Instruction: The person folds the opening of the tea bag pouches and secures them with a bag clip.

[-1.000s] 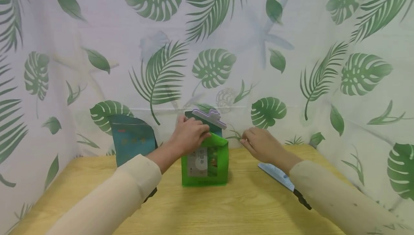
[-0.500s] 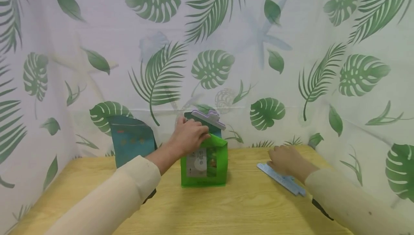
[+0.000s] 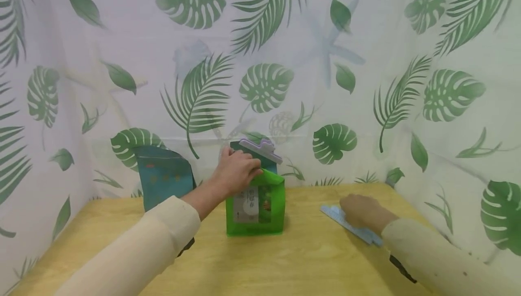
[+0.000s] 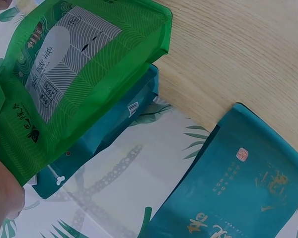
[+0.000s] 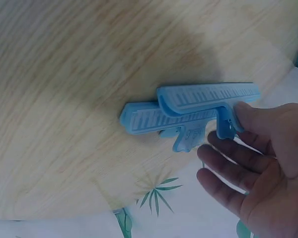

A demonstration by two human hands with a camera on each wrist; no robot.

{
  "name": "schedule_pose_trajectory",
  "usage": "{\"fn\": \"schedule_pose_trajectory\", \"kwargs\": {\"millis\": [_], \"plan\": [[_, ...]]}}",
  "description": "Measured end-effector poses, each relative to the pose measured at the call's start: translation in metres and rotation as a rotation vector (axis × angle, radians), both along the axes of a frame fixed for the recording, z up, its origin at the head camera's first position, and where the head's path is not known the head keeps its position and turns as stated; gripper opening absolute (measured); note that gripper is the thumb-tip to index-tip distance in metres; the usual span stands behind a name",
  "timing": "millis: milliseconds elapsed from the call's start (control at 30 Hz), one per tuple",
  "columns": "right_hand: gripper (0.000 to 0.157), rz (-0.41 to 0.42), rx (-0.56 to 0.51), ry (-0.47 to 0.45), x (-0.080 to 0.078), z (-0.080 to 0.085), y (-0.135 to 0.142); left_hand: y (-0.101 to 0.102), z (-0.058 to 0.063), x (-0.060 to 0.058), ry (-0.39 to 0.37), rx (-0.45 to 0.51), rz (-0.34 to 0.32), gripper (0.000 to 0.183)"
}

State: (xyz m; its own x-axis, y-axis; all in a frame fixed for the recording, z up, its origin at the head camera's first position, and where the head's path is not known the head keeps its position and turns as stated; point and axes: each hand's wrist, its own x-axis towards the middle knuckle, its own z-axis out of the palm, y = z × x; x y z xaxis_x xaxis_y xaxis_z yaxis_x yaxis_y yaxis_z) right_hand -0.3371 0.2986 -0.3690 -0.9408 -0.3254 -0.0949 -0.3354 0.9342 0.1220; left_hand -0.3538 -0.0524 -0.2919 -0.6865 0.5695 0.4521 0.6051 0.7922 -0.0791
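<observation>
My left hand grips the folded top of a bright green tea bag, which stands upright in the middle of the table. The left wrist view shows this green bag up close, with only part of the hand in sight at the edge. My right hand is over two light blue bag clips lying on the table at the right. In the right wrist view, the thumb and index finger pinch the handle of the upper clip, which overlaps the lower clip. The other fingers hang loosely curled below.
Behind the green bag stands a teal bag with a purple clip across its top. Another teal bag stands at the left, partly behind my left forearm. A leaf-patterned curtain encloses the back and sides of the wooden table.
My right hand has moved from beside the green bag to the right and down onto the blue clips. My left hand has kept its grip on the green bag.
</observation>
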Motion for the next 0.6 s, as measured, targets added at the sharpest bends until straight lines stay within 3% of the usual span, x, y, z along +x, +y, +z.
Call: {"fn": "schedule_pose_trajectory", "kwargs": {"millis": [300, 600], "plan": [[0.007, 0.118, -0.142, 0.054, -0.006, 0.015, -0.014, -0.001, -0.006, 0.002, 0.037, -0.009, -0.037, 0.020], [0.036, 0.201, -0.305, 0.251, -0.016, 0.052, -0.038, -0.003, -0.006, 0.003, 0.080, -0.017, -0.045, 0.020]]}}
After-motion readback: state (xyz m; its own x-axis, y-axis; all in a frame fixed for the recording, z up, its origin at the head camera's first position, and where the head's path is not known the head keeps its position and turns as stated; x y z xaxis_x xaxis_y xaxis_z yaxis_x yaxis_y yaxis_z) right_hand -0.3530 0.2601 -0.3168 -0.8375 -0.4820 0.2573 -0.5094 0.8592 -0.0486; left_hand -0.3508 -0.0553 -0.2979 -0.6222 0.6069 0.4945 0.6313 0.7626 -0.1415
